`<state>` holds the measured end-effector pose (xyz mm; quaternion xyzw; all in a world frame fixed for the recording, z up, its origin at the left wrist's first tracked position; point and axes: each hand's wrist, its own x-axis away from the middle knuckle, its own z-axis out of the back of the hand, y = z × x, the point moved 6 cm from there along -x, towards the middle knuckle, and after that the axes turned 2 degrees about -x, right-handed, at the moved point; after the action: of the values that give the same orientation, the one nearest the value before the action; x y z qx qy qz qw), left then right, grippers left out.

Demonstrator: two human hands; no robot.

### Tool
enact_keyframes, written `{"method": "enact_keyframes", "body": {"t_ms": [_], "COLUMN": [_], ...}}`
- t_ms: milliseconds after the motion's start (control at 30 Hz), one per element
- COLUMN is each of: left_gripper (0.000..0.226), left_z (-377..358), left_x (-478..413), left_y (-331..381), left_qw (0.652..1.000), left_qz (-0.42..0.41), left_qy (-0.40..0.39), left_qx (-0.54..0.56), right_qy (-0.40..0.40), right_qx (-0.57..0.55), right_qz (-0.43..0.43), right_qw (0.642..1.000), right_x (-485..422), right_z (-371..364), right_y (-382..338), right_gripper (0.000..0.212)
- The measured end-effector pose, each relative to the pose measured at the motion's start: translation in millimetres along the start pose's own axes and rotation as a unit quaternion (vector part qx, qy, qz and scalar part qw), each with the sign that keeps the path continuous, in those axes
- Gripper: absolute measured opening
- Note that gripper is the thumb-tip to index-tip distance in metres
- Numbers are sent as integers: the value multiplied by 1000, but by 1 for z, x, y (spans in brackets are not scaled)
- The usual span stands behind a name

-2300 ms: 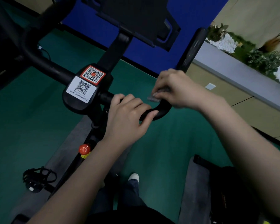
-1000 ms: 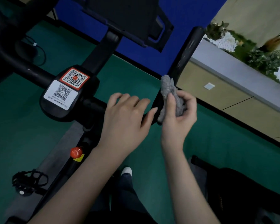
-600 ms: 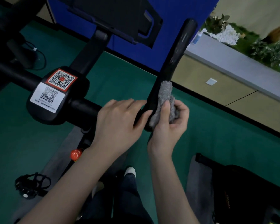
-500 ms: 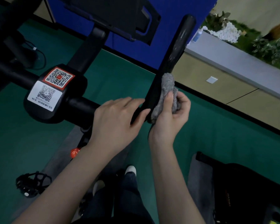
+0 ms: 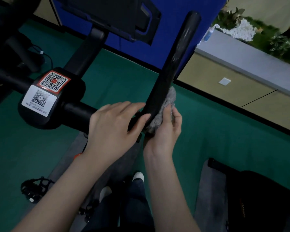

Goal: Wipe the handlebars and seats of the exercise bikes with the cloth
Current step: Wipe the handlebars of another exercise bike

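The person stands over the bike, both bare arms reaching down to the long black padded handlebar [image 5: 174,61], at the place where its right horn bends upward. The left hand [image 5: 114,124] rests on this bend: its fingers lie close together and almost straight across the bar, and the thumb is laid against the near side. The right hand [image 5: 164,131] holds the grey fluffy cloth [image 5: 168,99]. The thumb presses the cloth to the right side of the horn, and the other fingers are curled around it from behind. So the cloth is between this hand and the horn, touching the bar just above the bend, and its top end stands out above the fingers.

To the left, on the same bar, sits the rounded black centre housing [image 5: 70,101] with a red-framed code sticker [image 5: 54,80] and a white code sticker [image 5: 39,99]. Below is the dark green floor [image 5: 216,134] and a black strapped pedal [image 5: 34,188].
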<state>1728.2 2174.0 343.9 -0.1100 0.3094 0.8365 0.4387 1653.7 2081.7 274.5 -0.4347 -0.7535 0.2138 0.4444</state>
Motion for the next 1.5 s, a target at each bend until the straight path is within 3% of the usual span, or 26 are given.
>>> {"method": "enact_keyframes", "body": {"t_ms": [100,267,500,667,900,1067,1200,1267,1367,1500], "left_gripper": [29,29,28,28,34,34,32,32,33,32], "left_z": [-1,-1,0,0,4,-3,-9,-10,-11,-13], "left_x": [-1,-1,-1,-2,-9,-21,-24,-24,-25,-25], "left_y": [0,0,3,3,6,16,16,15,13,12], "left_qw": [1000,1000,1000,1000,998,996,995,995,995,996], "left_qz": [-3,0,10,13,48,75,93,97,94,89], "left_qy": [-4,-3,-10,-21,-27,-34,-29,-21,-12,-12], "left_qx": [0,-3,-9,-7,31,21,20,19,9,3], "right_qy": [-15,-36,-94,-89,-57,-46,-60,-71,-122,-187], "right_qx": [-18,-30,-87,-87,-21,33,91,169,256,360], "right_qz": [-53,-125,-223,-223,-47,18,125,215,358,453], "right_qw": [998,991,966,967,997,998,986,959,889,794], "right_x": [11,-6,8,-3,3,-10,-25,-16,-2,-18], "right_z": [9,-3,5,-6,5,-6,-19,-19,-23,-51], "right_y": [11,10,28,19,4,-11,-37,-45,-57,-80], "right_gripper": [15,8,16,15,16,6,3,7,12,9]}}
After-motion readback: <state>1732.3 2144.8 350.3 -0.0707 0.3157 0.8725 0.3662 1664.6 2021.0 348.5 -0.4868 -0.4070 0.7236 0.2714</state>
